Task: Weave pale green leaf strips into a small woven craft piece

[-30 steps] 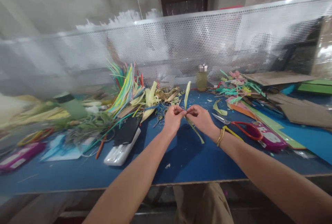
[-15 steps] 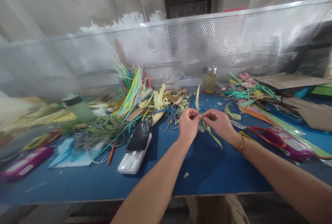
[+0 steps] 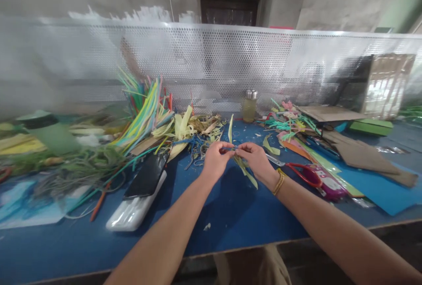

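Observation:
My left hand (image 3: 216,160) and my right hand (image 3: 255,159) meet above the blue table (image 3: 231,214), both pinched on a pale green leaf strip (image 3: 230,129). The strip rises from the fingertips towards the mesh screen, and its lower end hangs down below my right hand. A gold bangle sits on my right wrist. A heap of yellow and green strips (image 3: 184,129) lies just beyond my hands.
A perforated metal screen (image 3: 231,65) closes the table's far side. Red-handled scissors (image 3: 296,168) and a pink case (image 3: 325,181) lie to the right. A black phone (image 3: 147,175) on a white box lies to the left. A small jar (image 3: 249,105) stands by the screen.
The camera view has swung, so everything sits differently in frame. Both hands stay pinched together on the leaf strip, with only small finger movements.

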